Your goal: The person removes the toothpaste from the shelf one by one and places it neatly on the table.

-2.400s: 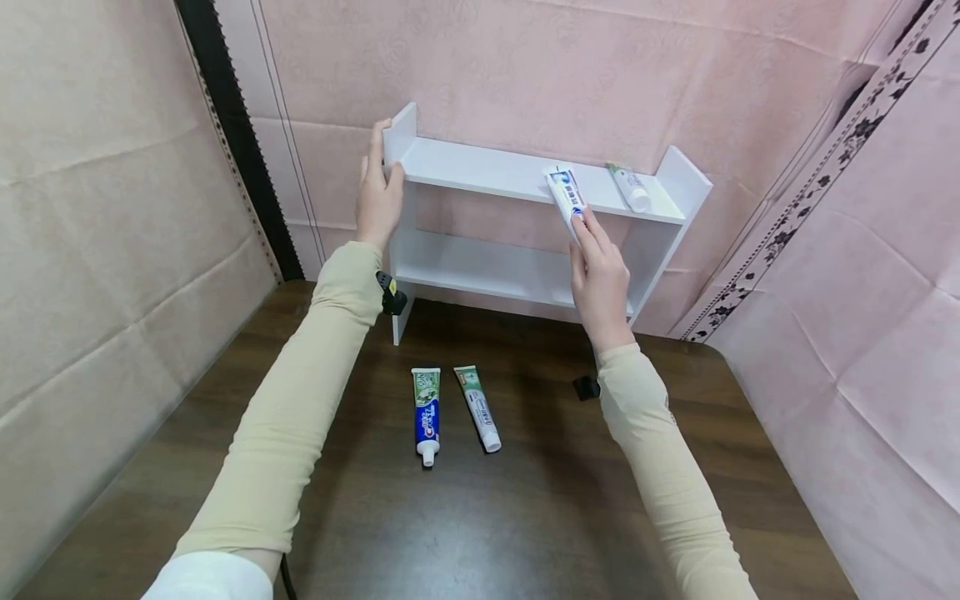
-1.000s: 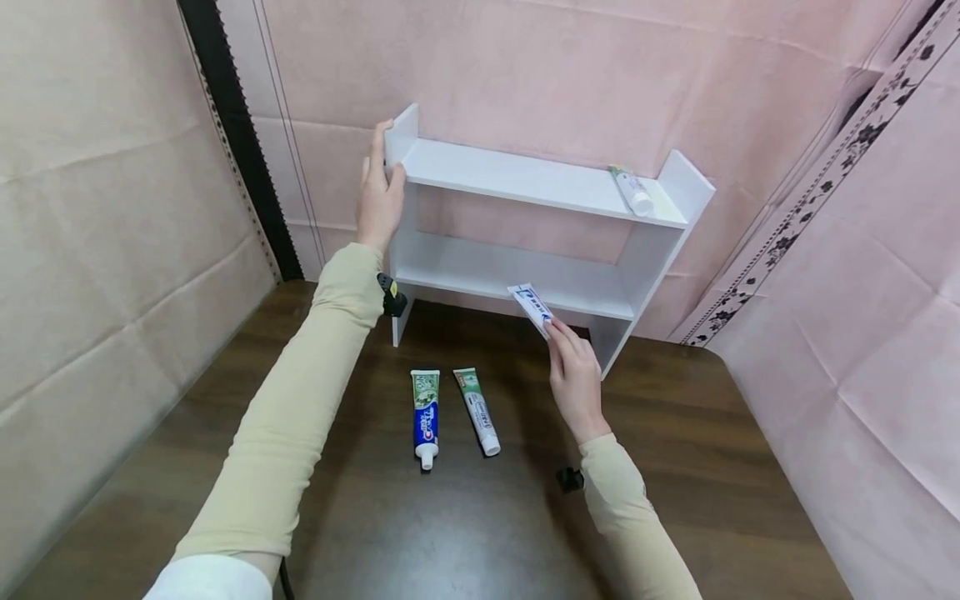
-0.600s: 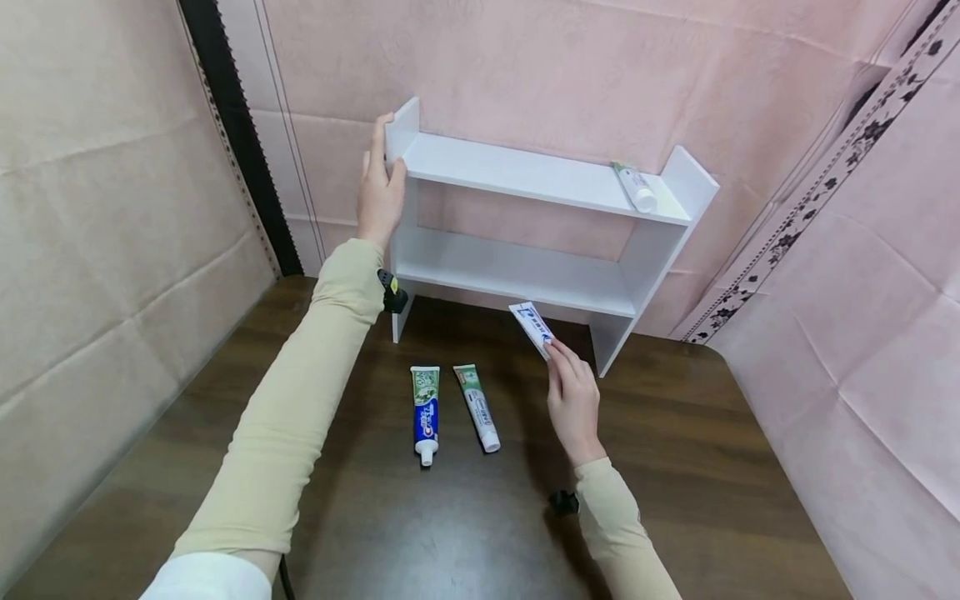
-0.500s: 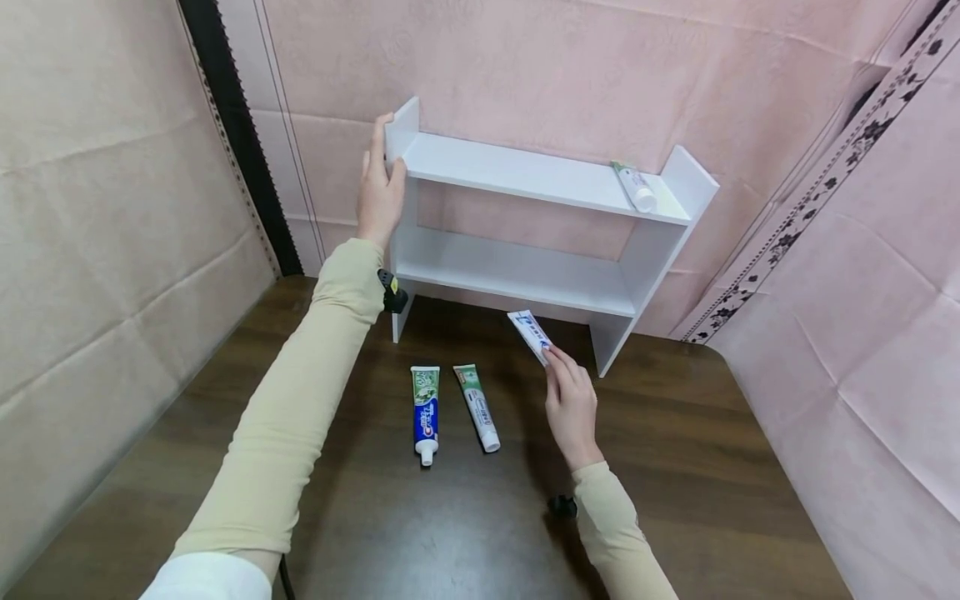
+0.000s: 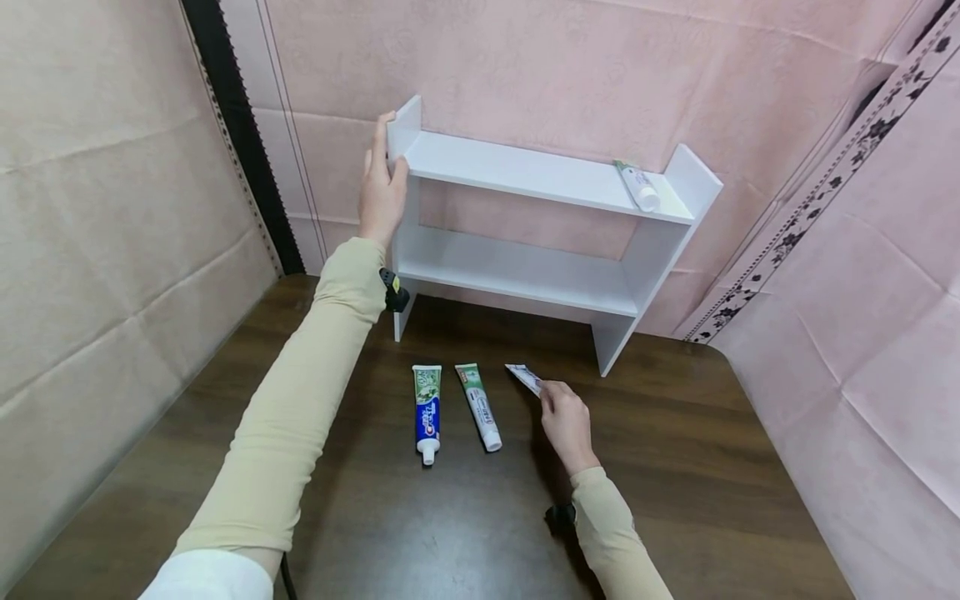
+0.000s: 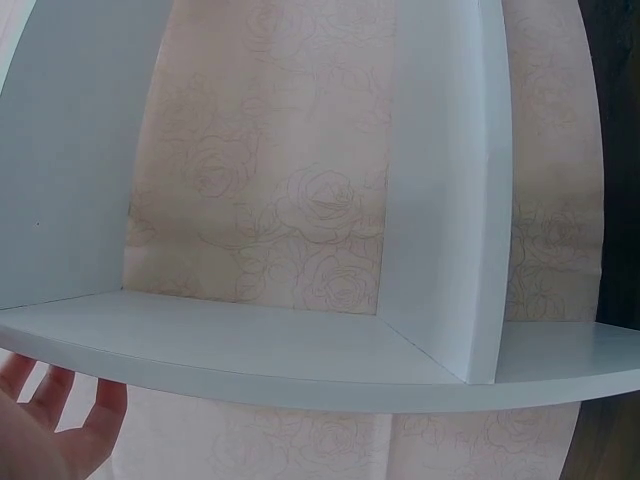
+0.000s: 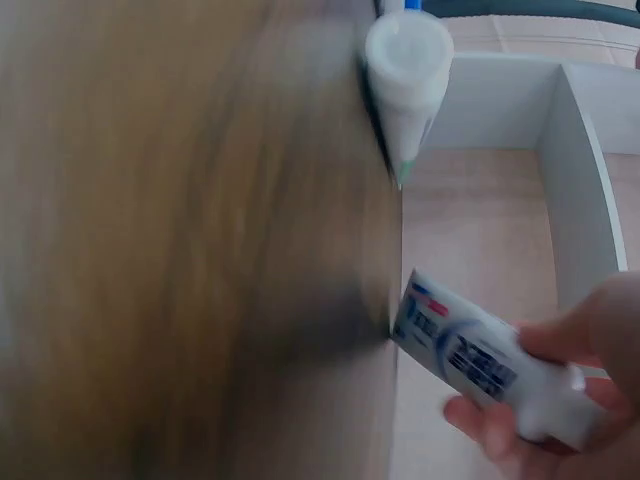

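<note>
My right hand (image 5: 567, 423) pinches a white and blue toothpaste tube (image 5: 525, 377) by its cap end. Its flat end points away and down, close over the tabletop in the right wrist view, where the tube (image 7: 470, 352) lies between thumb and fingers. Left of it on the table lie a green and white toothpaste tube (image 5: 478, 407) and a green and blue toothpaste tube (image 5: 427, 414), caps toward me. My left hand (image 5: 382, 196) rests against the outer left side of a white two-tier shelf (image 5: 517, 271); its fingertips (image 6: 112, 395) touch that panel.
Another toothpaste tube (image 5: 637, 187) lies at the right end of the top shelf. The shelf stands at the back of the brown wooden table (image 5: 480, 525), close to a pink cloth backdrop (image 5: 555, 67). A pale cloth (image 5: 97, 250) hangs at the left.
My right hand has brought the white and blue tube down from in front of the top shelf to close over the table. The left hand has stayed on the shelf's side.
</note>
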A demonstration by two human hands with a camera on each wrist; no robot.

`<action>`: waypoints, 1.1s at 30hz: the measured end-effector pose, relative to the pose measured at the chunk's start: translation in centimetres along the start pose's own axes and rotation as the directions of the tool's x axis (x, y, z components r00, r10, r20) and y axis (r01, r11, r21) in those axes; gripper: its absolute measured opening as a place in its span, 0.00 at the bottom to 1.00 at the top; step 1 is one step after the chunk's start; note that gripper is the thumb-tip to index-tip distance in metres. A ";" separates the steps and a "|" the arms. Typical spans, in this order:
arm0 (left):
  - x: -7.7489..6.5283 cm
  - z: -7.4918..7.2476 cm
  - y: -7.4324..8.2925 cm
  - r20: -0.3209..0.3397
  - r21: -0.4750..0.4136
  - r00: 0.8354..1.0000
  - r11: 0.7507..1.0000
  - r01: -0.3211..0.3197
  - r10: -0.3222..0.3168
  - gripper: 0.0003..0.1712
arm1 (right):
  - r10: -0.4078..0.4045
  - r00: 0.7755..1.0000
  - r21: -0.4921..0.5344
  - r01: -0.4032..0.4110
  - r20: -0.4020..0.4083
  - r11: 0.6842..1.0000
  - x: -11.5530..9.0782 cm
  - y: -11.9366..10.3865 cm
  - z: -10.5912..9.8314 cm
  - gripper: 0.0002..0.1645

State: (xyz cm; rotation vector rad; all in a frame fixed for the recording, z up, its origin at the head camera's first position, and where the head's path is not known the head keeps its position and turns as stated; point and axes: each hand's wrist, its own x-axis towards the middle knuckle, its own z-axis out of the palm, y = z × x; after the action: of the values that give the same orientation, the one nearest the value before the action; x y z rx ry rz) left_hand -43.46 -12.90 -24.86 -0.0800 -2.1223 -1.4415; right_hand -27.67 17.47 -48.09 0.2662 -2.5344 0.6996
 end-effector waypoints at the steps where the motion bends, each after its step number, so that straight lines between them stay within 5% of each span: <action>1: 0.0 0.0 0.0 0.000 -0.001 1.000 1.000 0.002 -0.002 0.32 | 0.019 0.999 -0.011 -0.019 0.038 1.000 0.0 0.1 0.0 0.11; 9: -0.1 -0.1 0.0 0.008 -0.013 1.000 1.000 0.005 -0.005 0.32 | 0.099 0.941 -0.095 -0.072 0.323 0.993 0.4 0.0 -0.1 0.18; 24: -0.1 -0.1 -0.1 0.014 -0.027 1.000 1.000 0.012 -0.012 0.31 | 0.036 0.909 -0.150 0.030 0.416 0.988 1.3 -0.9 -0.5 0.16; 33: -0.1 -0.1 -0.1 0.011 -0.025 1.000 1.000 0.011 -0.011 0.31 | 0.045 0.892 -0.268 0.087 0.450 0.960 1.4 -1.2 -0.3 0.11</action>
State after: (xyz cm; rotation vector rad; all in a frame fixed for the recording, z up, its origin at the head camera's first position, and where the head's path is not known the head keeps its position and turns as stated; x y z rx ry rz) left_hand -43.41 -12.98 -24.97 -0.0865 -2.1171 -1.4772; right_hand -28.39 16.54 -46.61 0.3951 -3.0271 0.2751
